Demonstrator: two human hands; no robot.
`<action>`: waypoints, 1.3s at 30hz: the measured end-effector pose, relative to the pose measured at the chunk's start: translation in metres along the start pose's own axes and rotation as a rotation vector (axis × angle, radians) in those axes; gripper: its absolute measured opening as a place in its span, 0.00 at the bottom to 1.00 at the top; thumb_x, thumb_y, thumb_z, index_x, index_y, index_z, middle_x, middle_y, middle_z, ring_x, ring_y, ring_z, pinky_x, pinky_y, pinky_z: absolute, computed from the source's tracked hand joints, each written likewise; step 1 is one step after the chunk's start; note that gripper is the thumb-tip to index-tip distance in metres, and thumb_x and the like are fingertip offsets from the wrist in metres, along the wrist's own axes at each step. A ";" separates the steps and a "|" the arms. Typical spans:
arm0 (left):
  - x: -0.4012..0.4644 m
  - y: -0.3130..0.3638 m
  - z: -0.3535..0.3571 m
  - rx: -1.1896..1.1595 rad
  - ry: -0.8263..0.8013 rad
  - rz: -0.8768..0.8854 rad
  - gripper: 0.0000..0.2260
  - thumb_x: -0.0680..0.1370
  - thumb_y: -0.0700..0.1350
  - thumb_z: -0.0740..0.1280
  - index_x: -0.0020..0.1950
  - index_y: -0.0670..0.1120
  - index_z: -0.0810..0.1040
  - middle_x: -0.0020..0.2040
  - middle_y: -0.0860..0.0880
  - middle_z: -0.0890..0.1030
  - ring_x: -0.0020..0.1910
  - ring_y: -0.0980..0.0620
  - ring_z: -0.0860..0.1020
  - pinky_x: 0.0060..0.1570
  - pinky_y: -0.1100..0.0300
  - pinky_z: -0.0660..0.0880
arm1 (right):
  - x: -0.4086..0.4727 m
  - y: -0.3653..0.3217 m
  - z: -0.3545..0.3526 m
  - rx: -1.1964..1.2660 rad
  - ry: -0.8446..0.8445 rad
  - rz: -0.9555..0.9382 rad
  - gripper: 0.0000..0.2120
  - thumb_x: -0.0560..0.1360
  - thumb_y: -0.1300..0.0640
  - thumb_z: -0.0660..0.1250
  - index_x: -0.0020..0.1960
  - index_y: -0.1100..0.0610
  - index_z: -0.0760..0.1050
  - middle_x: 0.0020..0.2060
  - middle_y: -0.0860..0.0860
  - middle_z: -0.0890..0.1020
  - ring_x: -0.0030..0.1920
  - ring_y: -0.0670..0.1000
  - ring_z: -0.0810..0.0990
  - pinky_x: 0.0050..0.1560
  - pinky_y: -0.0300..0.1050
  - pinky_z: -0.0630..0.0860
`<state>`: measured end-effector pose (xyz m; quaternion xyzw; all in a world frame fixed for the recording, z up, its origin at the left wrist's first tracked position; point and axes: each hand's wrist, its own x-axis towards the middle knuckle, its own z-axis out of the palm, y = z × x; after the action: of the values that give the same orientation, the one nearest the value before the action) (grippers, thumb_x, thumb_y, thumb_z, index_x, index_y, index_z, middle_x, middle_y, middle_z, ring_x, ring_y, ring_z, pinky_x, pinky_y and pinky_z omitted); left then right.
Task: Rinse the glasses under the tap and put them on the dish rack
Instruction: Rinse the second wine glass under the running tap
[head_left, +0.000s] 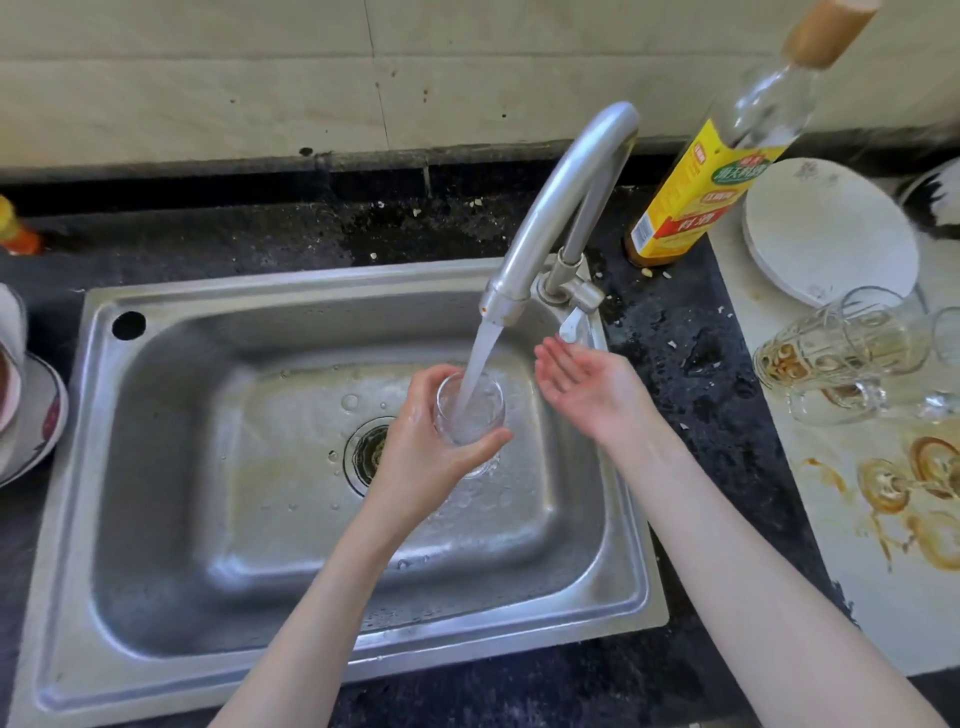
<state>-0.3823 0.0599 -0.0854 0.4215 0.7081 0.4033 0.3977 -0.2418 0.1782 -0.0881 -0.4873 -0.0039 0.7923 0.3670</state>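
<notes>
Stainless-steel sink (156, 467) set in a dark speckled counter (691, 374), with a curved tap (561, 208) running a stream of water (480, 364) into a clear drinking glass (469, 410). The left hand (421, 447) grips the glass over the basin, beside the drain (370, 454); its fingers (431, 376) curl round the far wall and the thumb presses the near wall, the rim facing up between them. The right hand (592, 384) hovers palm-up just right of the stream, fingers relaxed and slightly spread, holding nothing; its fingertips lie just below the tap lever (574, 325). Well right of those fingers, several stained glasses (841, 348) lie on their sides on a pale mat (883, 571) marked with brown rings, near a white plate (826, 228). A yellow-labelled bottle (706, 192) stands behind the tap.
</notes>
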 end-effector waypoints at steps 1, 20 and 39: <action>0.000 0.002 -0.001 -0.003 -0.001 0.003 0.26 0.65 0.47 0.77 0.58 0.51 0.69 0.52 0.60 0.75 0.46 0.63 0.75 0.48 0.66 0.71 | -0.002 -0.001 0.001 0.015 0.012 0.008 0.07 0.78 0.69 0.55 0.50 0.67 0.72 0.49 0.58 0.77 0.48 0.54 0.77 0.55 0.46 0.74; 0.001 0.038 0.000 -0.003 0.038 0.035 0.24 0.66 0.47 0.77 0.56 0.53 0.70 0.46 0.72 0.71 0.47 0.68 0.73 0.45 0.69 0.69 | -0.032 -0.050 0.024 0.297 -0.029 0.095 0.13 0.76 0.69 0.53 0.58 0.72 0.69 0.52 0.62 0.77 0.45 0.56 0.78 0.42 0.48 0.77; -0.005 0.042 -0.012 -0.003 0.070 0.090 0.24 0.67 0.47 0.76 0.57 0.54 0.68 0.52 0.64 0.71 0.53 0.61 0.72 0.52 0.67 0.68 | -0.064 -0.002 -0.001 -0.581 -0.053 0.258 0.10 0.76 0.56 0.63 0.51 0.62 0.77 0.45 0.56 0.79 0.44 0.54 0.78 0.44 0.45 0.76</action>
<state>-0.3797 0.0664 -0.0416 0.4377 0.7014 0.4365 0.3549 -0.2238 0.1416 -0.0385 -0.5474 -0.1778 0.8105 0.1084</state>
